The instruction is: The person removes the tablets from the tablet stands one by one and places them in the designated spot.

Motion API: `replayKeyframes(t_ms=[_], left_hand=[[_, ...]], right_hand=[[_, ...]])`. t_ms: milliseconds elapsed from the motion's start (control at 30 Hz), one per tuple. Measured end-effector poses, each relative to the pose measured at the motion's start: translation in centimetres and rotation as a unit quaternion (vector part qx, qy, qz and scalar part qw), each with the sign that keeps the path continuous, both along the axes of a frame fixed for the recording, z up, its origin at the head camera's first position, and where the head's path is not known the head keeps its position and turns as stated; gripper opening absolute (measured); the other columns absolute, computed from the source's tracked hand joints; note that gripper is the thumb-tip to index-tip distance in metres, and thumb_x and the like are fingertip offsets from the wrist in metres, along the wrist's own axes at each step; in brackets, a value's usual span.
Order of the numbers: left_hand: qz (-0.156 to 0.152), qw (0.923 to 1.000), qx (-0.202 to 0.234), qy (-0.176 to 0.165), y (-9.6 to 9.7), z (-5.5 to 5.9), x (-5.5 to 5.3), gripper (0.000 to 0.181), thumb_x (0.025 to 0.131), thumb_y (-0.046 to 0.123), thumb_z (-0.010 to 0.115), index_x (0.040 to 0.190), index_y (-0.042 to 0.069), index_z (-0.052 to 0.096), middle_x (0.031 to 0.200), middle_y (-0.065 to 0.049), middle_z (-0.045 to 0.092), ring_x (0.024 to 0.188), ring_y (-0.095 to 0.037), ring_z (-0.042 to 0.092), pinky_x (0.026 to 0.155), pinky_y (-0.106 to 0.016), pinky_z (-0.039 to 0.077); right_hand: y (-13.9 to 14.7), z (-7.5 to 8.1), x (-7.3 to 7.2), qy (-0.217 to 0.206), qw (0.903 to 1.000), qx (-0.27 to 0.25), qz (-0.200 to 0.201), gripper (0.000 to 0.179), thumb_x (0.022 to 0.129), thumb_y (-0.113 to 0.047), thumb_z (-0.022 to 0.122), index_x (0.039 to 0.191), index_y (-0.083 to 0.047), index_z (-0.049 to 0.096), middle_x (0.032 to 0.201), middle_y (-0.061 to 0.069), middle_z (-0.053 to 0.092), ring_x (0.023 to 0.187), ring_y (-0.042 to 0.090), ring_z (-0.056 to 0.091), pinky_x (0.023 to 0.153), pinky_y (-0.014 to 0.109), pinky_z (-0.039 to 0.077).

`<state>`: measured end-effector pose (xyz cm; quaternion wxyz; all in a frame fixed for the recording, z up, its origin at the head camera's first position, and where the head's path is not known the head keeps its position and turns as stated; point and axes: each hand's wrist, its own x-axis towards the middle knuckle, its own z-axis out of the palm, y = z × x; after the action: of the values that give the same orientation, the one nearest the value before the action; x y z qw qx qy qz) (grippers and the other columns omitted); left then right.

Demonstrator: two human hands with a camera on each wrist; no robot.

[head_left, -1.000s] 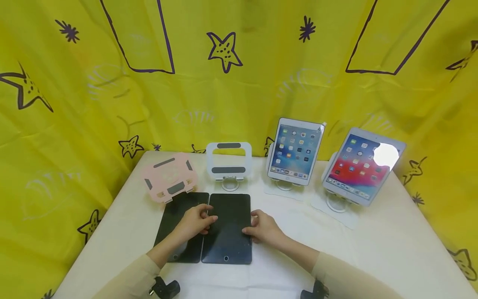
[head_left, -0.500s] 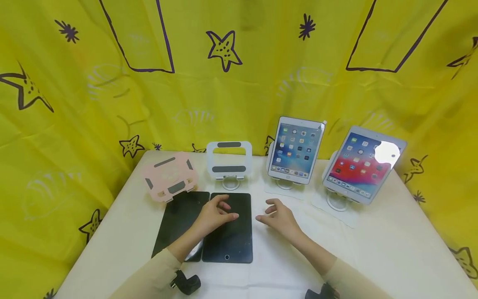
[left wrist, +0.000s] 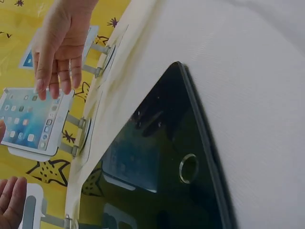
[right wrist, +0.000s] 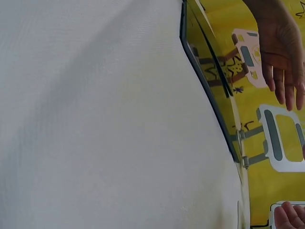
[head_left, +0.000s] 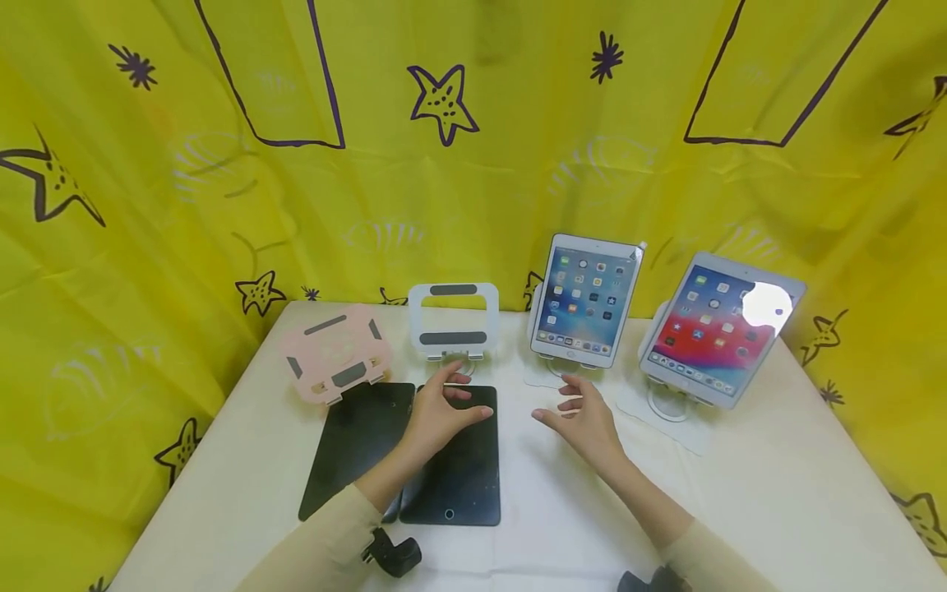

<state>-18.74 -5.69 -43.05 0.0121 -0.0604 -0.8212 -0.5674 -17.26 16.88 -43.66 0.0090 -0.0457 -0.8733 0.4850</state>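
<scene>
Two black tablets lie flat side by side on the white-covered table, the left one (head_left: 351, 448) and the right one (head_left: 462, 493); the right one also shows in the left wrist view as a glossy tablet (left wrist: 143, 176) with a ringed home button. My left hand (head_left: 438, 415) hovers over the right tablet, fingers spread from the thumb, holding nothing. Its forearm hides parts of both tablets. To their right, my right hand (head_left: 592, 423) is held over the cloth, thumb apart from the fingers, likewise holding nothing. The two palms face each other across a gap.
Behind the tablets stand a pink tablet stand (head_left: 342, 352) and a white tablet stand (head_left: 455, 338), both unloaded. Further right, two lit white tablets lean on stands, one with a blue screen (head_left: 588, 296), one red and blue (head_left: 713, 329). A yellow curtain (head_left: 518, 189) hangs behind.
My right hand has left the right tablet's edge and moved right. My left hand has shifted right and forward over that tablet. Both hands have opened wider; the tablets stay put.
</scene>
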Motion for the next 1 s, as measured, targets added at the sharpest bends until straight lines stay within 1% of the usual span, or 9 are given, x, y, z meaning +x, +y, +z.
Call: replayKeyframes(t_ms=[167, 267, 367, 467, 567, 633, 767, 900, 1000], left_hand=[[-0.043, 0.999, 0.011, -0.008, 1.2, 0.5, -0.5, 0.084, 0.067, 0.007, 0.085, 0.139, 0.005, 0.041, 0.121, -0.018, 0.057, 0.1, -0.031, 0.062, 0.073, -0.033, 0.057], [-0.054, 0.9984, 0.013, -0.01, 1.9, 0.7, -1.0, 0.087, 0.067, 0.006, 0.085, 0.141, 0.007, 0.04, 0.123, -0.018, 0.056, 0.102, -0.032, 0.061, 0.075, -0.033, 0.056], [-0.065, 0.9977, 0.018, -0.004, 2.5, 0.8, -1.5, 0.089, 0.067, 0.008, 0.085, 0.143, 0.009, 0.038, 0.127, -0.016, 0.055, 0.105, -0.034, 0.06, 0.078, -0.033, 0.056], [-0.086, 0.9956, 0.031, 0.02, 3.1, 0.7, -2.2, 0.091, 0.068, 0.009, 0.085, 0.145, 0.013, 0.035, 0.132, -0.012, 0.052, 0.11, -0.033, 0.059, 0.082, -0.036, 0.055], [-0.112, 0.9908, 0.053, 0.054, 3.7, 0.5, -2.9, 0.092, 0.07, 0.006, 0.083, 0.146, 0.016, 0.033, 0.137, -0.01, 0.048, 0.113, -0.035, 0.057, 0.085, -0.044, 0.053], [-0.125, 0.9872, 0.063, 0.077, 4.1, 0.4, -3.4, 0.091, 0.071, 0.004, 0.082, 0.146, 0.015, 0.032, 0.138, -0.012, 0.047, 0.114, -0.035, 0.057, 0.087, -0.047, 0.051], [-0.13, 0.9842, 0.069, 0.098, 5.0, 0.4, -4.4, 0.091, 0.071, 0.004, 0.082, 0.146, 0.014, 0.031, 0.139, -0.009, 0.047, 0.119, -0.029, 0.055, 0.089, -0.042, 0.051], [-0.127, 0.9852, 0.085, 0.077, 5.7, 0.5, -5.5, 0.092, 0.071, 0.005, 0.082, 0.147, 0.016, 0.03, 0.142, -0.005, 0.045, 0.123, -0.024, 0.052, 0.09, -0.037, 0.051], [-0.12, 0.9872, 0.092, 0.051, 6.1, 0.6, -6.2, 0.092, 0.072, 0.008, 0.082, 0.146, 0.019, 0.03, 0.143, -0.002, 0.044, 0.125, -0.022, 0.05, 0.091, -0.035, 0.051]], right_hand=[[0.6, 0.7, -0.5, 0.007, 0.9985, -0.053, -0.004, 0.081, 0.076, -0.027, 0.08, 0.139, -0.004, 0.035, 0.127, 0.019, 0.053, 0.11, 0.033, 0.059, 0.093, 0.042, 0.049], [1.0, 1.0, -0.8, 0.022, 0.9966, -0.079, -0.004, 0.087, 0.075, -0.025, 0.081, 0.142, -0.005, 0.031, 0.13, 0.019, 0.05, 0.116, 0.032, 0.055, 0.097, 0.041, 0.046], [1.4, 1.0, -1.1, 0.041, 0.9949, -0.092, -0.007, 0.091, 0.073, -0.021, 0.082, 0.144, -0.005, 0.028, 0.132, 0.019, 0.048, 0.118, 0.031, 0.052, 0.099, 0.04, 0.044], [1.8, 1.0, -1.4, 0.054, 0.9939, -0.094, -0.016, 0.092, 0.073, -0.016, 0.082, 0.145, -0.005, 0.027, 0.134, 0.019, 0.046, 0.12, 0.032, 0.05, 0.101, 0.041, 0.042], [2.3, 0.9, -1.7, 0.076, 0.9932, -0.084, -0.024, 0.091, 0.073, -0.013, 0.081, 0.144, -0.005, 0.026, 0.136, 0.018, 0.044, 0.122, 0.032, 0.047, 0.104, 0.043, 0.039], [2.8, 0.8, -2.0, 0.105, 0.9916, -0.071, -0.024, 0.091, 0.073, -0.01, 0.081, 0.144, -0.003, 0.025, 0.135, 0.019, 0.043, 0.122, 0.033, 0.047, 0.105, 0.045, 0.038], [3.8, 0.2, -2.8, 0.169, 0.9851, -0.031, -0.012, 0.091, 0.071, -0.006, 0.082, 0.143, 0.001, 0.026, 0.133, 0.021, 0.042, 0.12, 0.034, 0.047, 0.102, 0.048, 0.039], [4.9, -0.2, -3.6, 0.207, 0.9783, 0.002, -0.008, 0.09, 0.07, -0.002, 0.082, 0.142, 0.002, 0.027, 0.133, 0.022, 0.041, 0.12, 0.034, 0.047, 0.099, 0.048, 0.039], [5.5, -0.3, -4.2, 0.223, 0.9747, 0.006, -0.013, 0.09, 0.07, -0.001, 0.081, 0.142, 0.002, 0.027, 0.134, 0.022, 0.039, 0.121, 0.035, 0.046, 0.1, 0.05, 0.039]])
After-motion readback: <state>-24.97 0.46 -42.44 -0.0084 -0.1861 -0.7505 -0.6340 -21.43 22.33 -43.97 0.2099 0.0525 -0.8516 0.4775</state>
